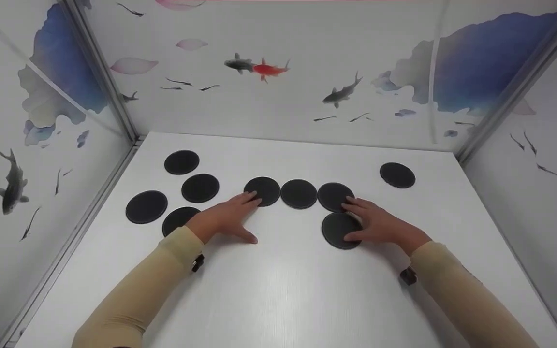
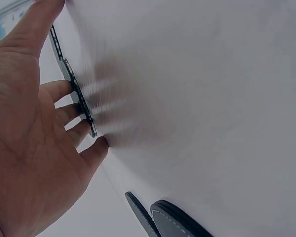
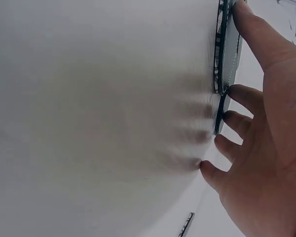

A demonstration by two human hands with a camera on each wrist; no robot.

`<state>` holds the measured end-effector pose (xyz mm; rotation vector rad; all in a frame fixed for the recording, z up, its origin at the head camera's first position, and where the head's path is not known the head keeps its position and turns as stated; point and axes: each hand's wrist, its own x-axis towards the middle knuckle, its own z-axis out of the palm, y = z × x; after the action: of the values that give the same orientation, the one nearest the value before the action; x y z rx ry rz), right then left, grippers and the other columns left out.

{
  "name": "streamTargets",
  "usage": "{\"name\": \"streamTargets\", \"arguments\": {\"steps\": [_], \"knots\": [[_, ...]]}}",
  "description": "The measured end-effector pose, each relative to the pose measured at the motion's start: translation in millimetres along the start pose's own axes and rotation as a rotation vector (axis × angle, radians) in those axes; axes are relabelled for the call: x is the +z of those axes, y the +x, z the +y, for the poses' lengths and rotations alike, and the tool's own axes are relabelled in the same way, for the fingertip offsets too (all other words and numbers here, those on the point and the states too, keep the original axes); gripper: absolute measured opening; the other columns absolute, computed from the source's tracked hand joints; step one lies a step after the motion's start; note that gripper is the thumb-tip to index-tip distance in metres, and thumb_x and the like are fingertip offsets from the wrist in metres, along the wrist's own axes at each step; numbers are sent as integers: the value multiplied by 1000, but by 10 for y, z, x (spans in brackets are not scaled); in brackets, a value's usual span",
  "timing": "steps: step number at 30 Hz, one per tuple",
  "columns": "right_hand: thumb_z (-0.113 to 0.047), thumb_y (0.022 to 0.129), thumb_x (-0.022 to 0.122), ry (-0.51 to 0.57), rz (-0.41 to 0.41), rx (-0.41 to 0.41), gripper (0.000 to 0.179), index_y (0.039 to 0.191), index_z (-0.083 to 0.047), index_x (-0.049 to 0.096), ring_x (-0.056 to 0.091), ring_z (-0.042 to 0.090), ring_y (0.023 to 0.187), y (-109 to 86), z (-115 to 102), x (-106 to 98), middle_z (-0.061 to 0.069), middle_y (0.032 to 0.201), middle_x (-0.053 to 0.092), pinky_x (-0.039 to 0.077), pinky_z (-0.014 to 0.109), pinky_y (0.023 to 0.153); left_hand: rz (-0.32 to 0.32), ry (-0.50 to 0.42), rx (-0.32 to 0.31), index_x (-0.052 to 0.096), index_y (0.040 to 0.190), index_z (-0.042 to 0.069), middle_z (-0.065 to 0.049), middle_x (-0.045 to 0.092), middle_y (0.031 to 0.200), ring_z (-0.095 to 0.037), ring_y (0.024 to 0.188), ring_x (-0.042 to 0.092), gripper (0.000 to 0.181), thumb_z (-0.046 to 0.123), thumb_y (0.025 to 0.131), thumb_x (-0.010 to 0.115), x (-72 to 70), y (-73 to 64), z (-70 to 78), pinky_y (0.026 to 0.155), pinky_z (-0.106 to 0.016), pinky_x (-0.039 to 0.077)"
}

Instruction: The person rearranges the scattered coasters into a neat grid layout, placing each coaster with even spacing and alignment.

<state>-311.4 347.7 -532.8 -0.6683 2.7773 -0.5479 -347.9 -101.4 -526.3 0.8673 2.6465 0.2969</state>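
Note:
Three round black coasters form a touching row: a left one (image 1: 265,192), a middle one (image 1: 299,194) and a right one (image 1: 334,194). Another coaster (image 1: 339,231) touches the right one from the near side. My left hand (image 1: 225,217) lays its fingertips on the left coaster, its thumb spread out over the white table. With its fingers extended, my right hand (image 1: 382,224) touches the row's right coaster, while its thumb rests on the nearer one. Both wrist views show the spread fingers of the left hand (image 2: 34,133) and right hand (image 3: 266,133) reaching coaster edges.
Further coasters lie at the left: a far one (image 1: 182,162), one nearer (image 1: 200,188), one outermost (image 1: 146,207) and one partly under my left forearm (image 1: 177,222). A single coaster (image 1: 397,175) sits at the far right. Printed panels (image 1: 278,116) enclose the table (image 1: 278,299).

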Motion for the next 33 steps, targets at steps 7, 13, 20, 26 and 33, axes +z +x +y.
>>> {"name": "streamTargets", "arguments": {"steps": [7, 13, 20, 26, 33], "knots": [[-66, 79, 77, -4, 2, 21, 98, 157, -21, 39, 21, 33, 152, 27, -5, -13, 5, 167, 22, 25, 56, 118, 18, -9, -1, 22, 163, 23, 0, 8, 170, -22, 156, 7, 116, 69, 74, 79, -39, -21, 6, 121, -48, 24], [-66, 79, 76, -2, 1, 25, 97, 157, -22, 39, 21, 34, 152, 12, -6, 5, 5, 167, 22, 25, 57, 118, 18, -18, 2, 23, 163, 23, 0, 9, 170, -22, 156, 7, 115, 68, 74, 80, -27, -24, 16, 121, -48, 23], [-64, 79, 78, 9, 16, 6, 98, 157, -19, 40, 21, 36, 151, -6, 39, 6, 7, 167, 23, 26, 58, 117, 29, -49, -9, 28, 162, 22, -1, 11, 170, -24, 155, 13, 114, 70, 72, 80, -50, 31, 28, 120, -47, 25], [-61, 79, 79, 32, 23, 2, 96, 156, -19, 41, 21, 35, 151, -10, 24, -6, 6, 166, 23, 25, 59, 118, 99, -91, -23, 32, 160, 19, -4, 14, 169, -28, 153, 19, 105, 70, 78, 74, -145, 9, -88, 119, -49, 27], [-62, 79, 79, 38, 22, -1, 97, 156, -19, 41, 21, 36, 151, -3, 6, 33, 7, 166, 24, 25, 60, 117, 197, -125, -78, 45, 152, 12, -11, 35, 160, -31, 148, 32, 88, 63, 85, 71, -316, -311, -378, 118, -50, 29]]}}
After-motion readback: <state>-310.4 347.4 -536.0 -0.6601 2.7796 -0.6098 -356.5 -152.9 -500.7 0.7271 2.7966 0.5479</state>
